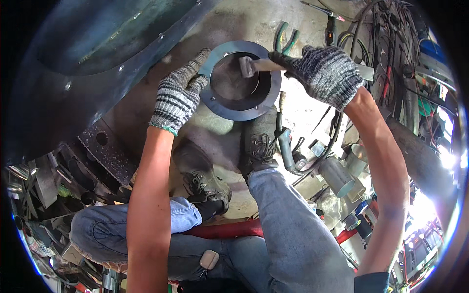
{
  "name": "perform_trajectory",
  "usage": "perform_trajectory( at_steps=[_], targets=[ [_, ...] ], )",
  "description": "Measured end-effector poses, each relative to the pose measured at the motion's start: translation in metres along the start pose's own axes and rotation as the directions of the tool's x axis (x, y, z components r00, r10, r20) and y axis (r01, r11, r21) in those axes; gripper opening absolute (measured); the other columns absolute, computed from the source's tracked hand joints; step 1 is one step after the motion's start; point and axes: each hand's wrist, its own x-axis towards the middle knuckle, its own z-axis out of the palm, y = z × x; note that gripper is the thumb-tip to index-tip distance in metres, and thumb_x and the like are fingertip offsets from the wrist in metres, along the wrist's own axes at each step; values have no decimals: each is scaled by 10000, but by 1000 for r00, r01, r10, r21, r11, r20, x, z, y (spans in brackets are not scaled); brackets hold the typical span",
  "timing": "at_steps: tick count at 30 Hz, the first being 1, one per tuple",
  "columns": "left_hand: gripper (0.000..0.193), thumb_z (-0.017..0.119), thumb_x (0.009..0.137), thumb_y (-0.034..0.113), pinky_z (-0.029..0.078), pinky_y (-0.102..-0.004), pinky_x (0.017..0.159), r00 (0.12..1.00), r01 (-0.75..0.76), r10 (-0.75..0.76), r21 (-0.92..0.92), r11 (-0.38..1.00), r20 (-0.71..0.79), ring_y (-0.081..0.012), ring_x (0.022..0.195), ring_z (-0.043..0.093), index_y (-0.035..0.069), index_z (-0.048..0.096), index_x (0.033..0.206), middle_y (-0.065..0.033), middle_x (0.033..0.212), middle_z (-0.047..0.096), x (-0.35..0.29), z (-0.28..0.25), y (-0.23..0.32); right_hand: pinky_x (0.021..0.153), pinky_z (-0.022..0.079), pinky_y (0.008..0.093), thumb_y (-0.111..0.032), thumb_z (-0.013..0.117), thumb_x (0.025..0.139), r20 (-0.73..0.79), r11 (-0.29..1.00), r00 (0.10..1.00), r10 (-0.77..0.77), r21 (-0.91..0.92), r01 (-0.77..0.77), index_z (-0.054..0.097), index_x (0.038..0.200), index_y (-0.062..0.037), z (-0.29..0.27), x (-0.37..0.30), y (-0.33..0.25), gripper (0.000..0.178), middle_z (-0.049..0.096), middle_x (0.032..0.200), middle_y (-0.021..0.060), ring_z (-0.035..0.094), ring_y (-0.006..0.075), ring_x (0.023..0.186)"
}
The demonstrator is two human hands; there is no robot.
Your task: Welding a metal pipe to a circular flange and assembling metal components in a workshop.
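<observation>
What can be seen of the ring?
The ring looks like dark bluish metal: a flat round flange with small holes, around a deeper inner wall. It sits flange up over the floor, its wide opening facing the camera. The left hand touches its left edge. A hammer, gripped in the right hand, has its head over the opening; contact is unclear.

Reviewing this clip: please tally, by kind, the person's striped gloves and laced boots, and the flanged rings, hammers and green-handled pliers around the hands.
Striped gloves: 2
Laced boots: 2
Flanged ring: 1
Hammer: 1
Green-handled pliers: 1
Total: 7
</observation>
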Motion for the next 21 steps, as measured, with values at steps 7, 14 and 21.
perform_trajectory(
  at_steps=[7, 14, 21],
  targets=[
    [578, 676, 1005, 40, 566, -382, 1030, 996, 47, -49, 27, 999, 78, -341, 1225, 716, 131, 574, 1567, -162, 1473, 674, -2, 0, 11, 620, 575, 491, -278, 550, 1070, 82, 990, 996, -43, 137, 32, 698, 1412, -284, -4, -6, 10, 372, 726, 890, 163, 746, 353, 777],
    [336, 633, 1041, 26, 577, -390, 1034, 996, -88, 80, 291, 953, 41, -296, 1137, 742, 40, 729, 1363, -141, 1273, 775, -17, 16, -29, 560, 526, 489, -382, 666, 1010, -72, 972, 975, -212, 83, 218, 769, 1247, -229, 7, -26, 22, 300, 668, 777, 128, 687, 356, 675],
    [288, 626, 1114, 236, 578, -322, 735, 894, 145, -124, 15, 989, -432, -131, 856, 704, 20, 746, 1262, -82, 1082, 770, -52, 52, -17, 1066, 580, 394, -306, 750, 1032, 10, 740, 888, 459, 549, -389, 675, 1475, -162, 14, -49, 7, 473, 735, 1370, 161, 718, 321, 1266]
  ],
)
